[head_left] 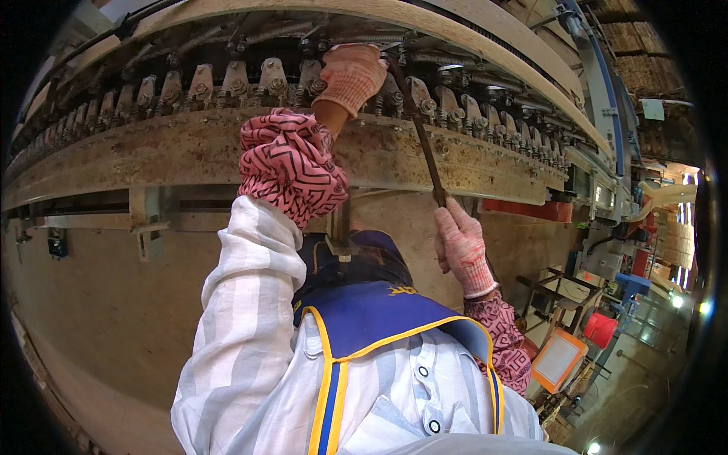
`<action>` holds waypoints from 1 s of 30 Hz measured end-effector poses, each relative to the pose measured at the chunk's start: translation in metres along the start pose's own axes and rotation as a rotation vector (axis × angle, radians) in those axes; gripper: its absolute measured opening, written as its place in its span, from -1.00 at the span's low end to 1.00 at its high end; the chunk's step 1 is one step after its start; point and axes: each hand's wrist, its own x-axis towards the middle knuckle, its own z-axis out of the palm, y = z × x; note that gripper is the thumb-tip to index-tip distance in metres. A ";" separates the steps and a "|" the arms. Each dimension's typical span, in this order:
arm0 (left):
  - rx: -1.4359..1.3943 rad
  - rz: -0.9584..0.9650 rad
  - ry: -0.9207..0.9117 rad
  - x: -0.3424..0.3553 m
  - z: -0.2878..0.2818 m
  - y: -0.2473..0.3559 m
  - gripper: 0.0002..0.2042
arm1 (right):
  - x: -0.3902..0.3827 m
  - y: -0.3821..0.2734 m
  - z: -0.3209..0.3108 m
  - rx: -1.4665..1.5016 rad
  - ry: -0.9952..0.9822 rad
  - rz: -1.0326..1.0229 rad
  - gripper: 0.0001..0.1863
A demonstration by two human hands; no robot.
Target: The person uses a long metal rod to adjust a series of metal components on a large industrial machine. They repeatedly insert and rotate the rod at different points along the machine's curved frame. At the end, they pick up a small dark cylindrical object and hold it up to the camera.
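My left hand (353, 74), in a pale knitted work glove, reaches into a long row of metal brackets with bolts and springs (273, 78) on a machine. Its fingers curl down out of sight, so what they grip does not show. Close beside it is the upper end of a long dark metal bar (423, 140), which slants down to the right across the machine's rusty beam (189, 148). Lower down, my right hand (461, 246), gloved likewise, is closed around the bar's near part. Pink patterned sleeve covers (292, 163) are on both forearms.
A pale curved rail (485, 45) arches above the brackets. Beneath the beam runs a red bar (527, 210). At the right stand a dark-framed stand (561, 292), a red bucket (600, 329) and an orange-framed panel (559, 360). Concrete floor (98, 303) stretches below left.
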 end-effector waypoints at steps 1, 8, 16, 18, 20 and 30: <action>0.065 0.020 0.033 0.000 0.001 0.000 -0.51 | 0.001 0.000 0.000 -0.005 0.011 -0.003 -0.39; -0.030 0.127 0.138 0.008 0.024 0.002 -0.49 | -0.003 -0.010 -0.006 -0.002 -0.024 -0.016 -0.44; -0.307 -0.047 0.084 -0.003 0.012 0.009 -0.61 | 0.007 -0.029 -0.023 -0.295 -0.017 -0.028 -0.56; -0.444 0.032 0.036 0.006 0.020 0.006 -0.62 | 0.010 -0.033 -0.015 -0.247 -0.010 -0.015 -0.63; -0.453 0.048 -0.048 0.009 0.019 0.002 -0.61 | 0.010 -0.035 -0.009 -0.180 -0.055 0.030 -0.66; 0.313 0.211 0.154 0.003 0.014 -0.006 -0.44 | 0.002 0.007 -0.014 0.047 -0.020 0.037 -0.38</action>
